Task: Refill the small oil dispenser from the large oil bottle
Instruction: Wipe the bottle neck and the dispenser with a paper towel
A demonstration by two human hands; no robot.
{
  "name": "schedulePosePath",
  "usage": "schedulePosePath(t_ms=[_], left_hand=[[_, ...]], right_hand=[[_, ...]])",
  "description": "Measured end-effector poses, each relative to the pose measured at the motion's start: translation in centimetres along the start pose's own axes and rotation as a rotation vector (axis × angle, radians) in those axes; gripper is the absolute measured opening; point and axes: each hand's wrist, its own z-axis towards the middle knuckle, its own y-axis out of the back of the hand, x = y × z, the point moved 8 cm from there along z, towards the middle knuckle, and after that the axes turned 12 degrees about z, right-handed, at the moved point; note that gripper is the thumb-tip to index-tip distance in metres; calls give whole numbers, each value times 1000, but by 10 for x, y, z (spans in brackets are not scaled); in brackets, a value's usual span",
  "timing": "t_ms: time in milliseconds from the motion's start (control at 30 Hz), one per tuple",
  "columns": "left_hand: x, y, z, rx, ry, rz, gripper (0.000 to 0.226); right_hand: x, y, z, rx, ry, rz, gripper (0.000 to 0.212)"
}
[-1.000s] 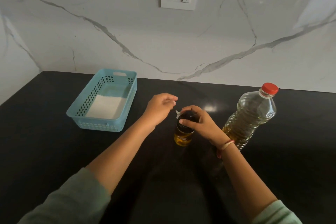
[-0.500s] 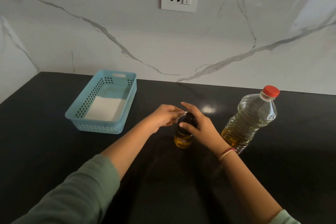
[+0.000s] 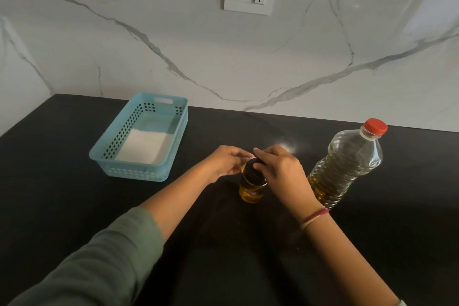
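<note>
Amber oil [image 3: 250, 197], seemingly low, in dispenser [image 3: 251, 176]

Head-worn view, down onto near countertop [image 3: 62, 206]

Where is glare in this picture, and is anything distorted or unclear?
Head view: a bright glare spot on the black counter behind the right hand; the large oil bottle leans outward, probably lens distortion; the dark cap of the small oil dispenser is dim and soft.
</note>
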Motion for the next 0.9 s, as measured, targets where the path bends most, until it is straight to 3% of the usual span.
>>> schedulePosePath(t_ms=[167, 367, 633, 900], left_hand=[[-32, -2, 7, 67, -55, 71, 28], [-2, -7, 20, 131, 148, 318, 17], [-21, -1, 20, 244, 95, 126, 11], [27, -9, 28, 168, 235, 384, 14]], right_hand=[[0, 4, 4, 34, -45, -20, 26], [-5, 7, 7, 47, -119, 67, 29], [-4, 7, 7, 56, -113, 107, 27], [-8, 6, 7, 37, -139, 140, 27]])
